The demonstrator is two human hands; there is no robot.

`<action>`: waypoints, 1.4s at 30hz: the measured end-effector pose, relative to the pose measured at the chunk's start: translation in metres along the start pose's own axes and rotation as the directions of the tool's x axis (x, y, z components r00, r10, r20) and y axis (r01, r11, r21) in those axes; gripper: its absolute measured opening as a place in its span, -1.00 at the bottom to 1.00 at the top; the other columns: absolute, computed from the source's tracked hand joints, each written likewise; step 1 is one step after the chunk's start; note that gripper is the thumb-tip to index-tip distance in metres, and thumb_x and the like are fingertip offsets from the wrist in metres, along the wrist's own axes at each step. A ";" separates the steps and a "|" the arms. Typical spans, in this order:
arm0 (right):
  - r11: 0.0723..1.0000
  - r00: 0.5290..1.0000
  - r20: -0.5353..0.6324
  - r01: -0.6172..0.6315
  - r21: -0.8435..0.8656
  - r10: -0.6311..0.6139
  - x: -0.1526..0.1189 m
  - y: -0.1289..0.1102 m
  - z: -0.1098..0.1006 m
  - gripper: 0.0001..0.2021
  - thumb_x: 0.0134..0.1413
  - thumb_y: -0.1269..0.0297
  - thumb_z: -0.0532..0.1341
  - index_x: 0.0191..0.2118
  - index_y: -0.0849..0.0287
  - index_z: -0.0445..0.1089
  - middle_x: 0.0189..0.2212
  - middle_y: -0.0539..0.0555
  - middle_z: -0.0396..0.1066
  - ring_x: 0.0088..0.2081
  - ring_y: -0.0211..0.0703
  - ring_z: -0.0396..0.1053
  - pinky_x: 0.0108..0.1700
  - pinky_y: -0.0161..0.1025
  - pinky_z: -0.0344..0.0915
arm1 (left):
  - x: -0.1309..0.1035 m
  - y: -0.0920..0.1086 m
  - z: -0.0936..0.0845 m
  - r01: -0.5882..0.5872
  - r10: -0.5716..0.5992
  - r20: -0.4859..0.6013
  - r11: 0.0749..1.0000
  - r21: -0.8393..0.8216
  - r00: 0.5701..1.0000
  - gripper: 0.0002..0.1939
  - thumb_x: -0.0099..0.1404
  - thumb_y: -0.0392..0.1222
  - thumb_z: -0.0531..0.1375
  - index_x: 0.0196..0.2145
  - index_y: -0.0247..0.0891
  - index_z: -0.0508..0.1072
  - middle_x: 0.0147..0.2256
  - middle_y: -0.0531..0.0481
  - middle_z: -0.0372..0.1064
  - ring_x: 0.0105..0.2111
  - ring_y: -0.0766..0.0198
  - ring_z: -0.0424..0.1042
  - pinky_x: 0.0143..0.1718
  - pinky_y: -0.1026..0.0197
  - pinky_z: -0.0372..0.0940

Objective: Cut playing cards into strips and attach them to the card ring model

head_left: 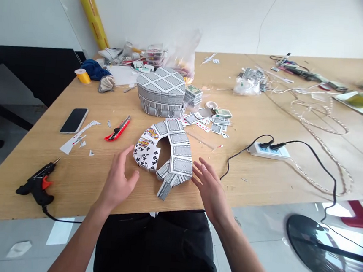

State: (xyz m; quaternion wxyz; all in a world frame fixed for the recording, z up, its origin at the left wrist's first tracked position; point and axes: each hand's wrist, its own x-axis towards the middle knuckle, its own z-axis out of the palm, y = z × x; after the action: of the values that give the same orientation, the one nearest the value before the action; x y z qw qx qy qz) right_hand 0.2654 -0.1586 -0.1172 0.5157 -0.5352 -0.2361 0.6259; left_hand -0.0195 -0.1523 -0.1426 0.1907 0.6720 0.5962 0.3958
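A curved ring built of playing cards (181,151) lies on the wooden table in front of me, with a gap at its near side and a few cards jutting toward me. Most of its cards show grey backs; those on the left are face up, clubs and court cards among them. My left hand (121,179) is beside its left edge, fingers apart and holding nothing. At the right edge my right hand (209,188) has its fingers stretched out, close to or touching the cards. Behind the ring stands a rounded box covered in playing cards (162,87).
A black glue gun (39,183), a phone (74,120) and a red utility knife (118,129) lie to the left. Loose cards (204,122) and card packs (193,95) are behind. On the right, a power strip (269,149) has cables trailing off the table's edge.
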 end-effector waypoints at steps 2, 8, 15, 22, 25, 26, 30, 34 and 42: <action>0.999 0.998 -0.053 -0.027 0.017 0.028 -0.012 -0.002 -0.008 -0.37 0.07 -0.12 0.50 0.23 -0.06 0.50 0.37 0.13 0.41 0.50 0.18 0.22 0.51 0.18 0.20 | -0.002 0.014 -0.007 -0.197 0.188 0.062 0.956 0.218 0.980 -0.34 0.41 -0.35 0.25 0.41 -0.05 0.33 0.40 -0.28 0.21 0.45 -0.18 0.23 0.45 -0.38 0.18; 0.902 0.923 0.049 -0.382 0.202 0.381 -0.036 0.001 -0.019 -0.53 0.22 0.04 0.41 0.13 0.20 0.51 0.20 0.30 0.56 0.31 0.26 0.47 0.43 0.21 0.34 | 0.007 0.029 0.005 -0.584 0.461 0.363 0.694 0.421 0.810 -0.49 0.39 -0.40 0.29 0.26 -0.16 0.49 0.46 -0.36 0.18 0.50 -0.29 0.15 0.47 -0.45 0.12; 0.828 0.876 0.155 -0.483 0.286 0.457 -0.038 0.003 -0.014 -0.62 0.41 0.13 0.25 0.13 0.34 0.48 0.20 0.39 0.54 0.25 0.20 0.53 0.39 0.10 0.37 | 0.049 0.039 0.006 -0.722 0.556 0.470 0.602 0.341 0.686 -0.87 0.35 -0.44 0.35 -0.24 -0.25 0.54 0.30 -0.27 0.44 0.42 -0.24 0.30 0.45 -0.41 0.16; 0.828 0.891 0.316 -0.431 0.359 0.327 -0.033 -0.006 -0.004 -0.69 0.33 0.09 0.30 -0.04 0.26 0.56 0.04 0.27 0.61 0.11 0.04 0.57 0.34 -0.03 0.35 | 0.095 0.079 -0.032 -0.625 0.476 0.632 0.780 0.017 0.611 -0.86 0.43 -0.21 0.39 -0.20 -0.20 0.47 0.19 -0.15 0.49 0.36 -0.11 0.32 0.39 -0.30 0.22; 0.932 0.932 0.360 -0.101 0.348 -0.033 -0.035 -0.035 0.009 -0.69 0.28 0.06 0.33 0.00 0.14 0.58 0.08 0.19 0.60 0.22 0.08 0.48 0.40 0.05 0.27 | 0.105 0.102 -0.048 -0.479 0.423 0.596 0.875 -0.072 0.682 -0.80 0.50 -0.02 0.32 -0.18 -0.17 0.47 0.20 -0.13 0.47 0.30 -0.03 0.37 0.27 -0.13 0.34; 0.943 0.913 0.378 0.023 0.333 -0.155 -0.036 -0.049 0.014 -0.68 0.28 0.08 0.34 0.04 0.11 0.58 0.09 0.17 0.60 0.23 0.09 0.47 0.41 0.09 0.25 | 0.106 0.110 -0.052 -0.435 0.406 0.569 0.896 -0.092 0.715 -0.77 0.51 0.03 0.32 -0.17 -0.16 0.47 0.19 -0.11 0.48 0.26 -0.01 0.41 0.23 -0.09 0.36; 0.926 0.741 0.556 0.318 0.203 -0.377 -0.027 -0.103 0.038 -0.47 0.19 0.24 0.39 0.27 0.01 0.41 0.08 0.13 0.59 0.15 0.09 0.52 0.32 0.15 0.34 | 0.097 0.131 -0.051 -0.289 0.339 0.409 0.940 -0.180 0.847 -0.76 0.55 0.08 0.26 -0.08 -0.13 0.51 -0.01 -0.03 0.56 0.02 0.11 0.54 0.06 0.05 0.42; 0.899 0.699 0.684 0.411 -0.148 -0.208 -0.006 -0.129 0.057 -0.32 0.14 0.30 0.40 0.34 0.03 0.20 -0.02 0.11 0.58 -0.06 -0.02 0.57 0.05 0.03 0.49 | 0.070 0.129 -0.024 -0.202 0.249 0.264 0.960 -0.191 0.932 -0.72 0.62 0.06 0.14 -0.03 -0.16 0.53 -0.05 -0.08 0.57 0.00 0.08 0.54 0.02 0.03 0.42; 0.140 0.639 0.769 0.759 -0.636 0.032 0.010 -0.080 0.067 -0.46 0.24 0.53 0.23 0.33 0.23 0.31 -0.01 0.25 0.61 0.02 0.11 0.57 0.00 -0.06 0.40 | -0.019 0.073 0.044 0.001 0.023 0.206 0.994 -0.111 0.978 -0.70 0.64 -0.05 0.07 0.10 -0.21 0.51 0.02 -0.26 0.58 0.02 -0.06 0.58 -0.02 -0.09 0.49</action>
State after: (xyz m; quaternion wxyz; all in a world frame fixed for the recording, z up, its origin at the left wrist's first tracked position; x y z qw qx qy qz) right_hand 0.2363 -0.1040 -0.0327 0.1192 -0.4022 -0.8486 0.3224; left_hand 0.0615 -0.1764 -0.1219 0.2864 0.7012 0.5466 0.3572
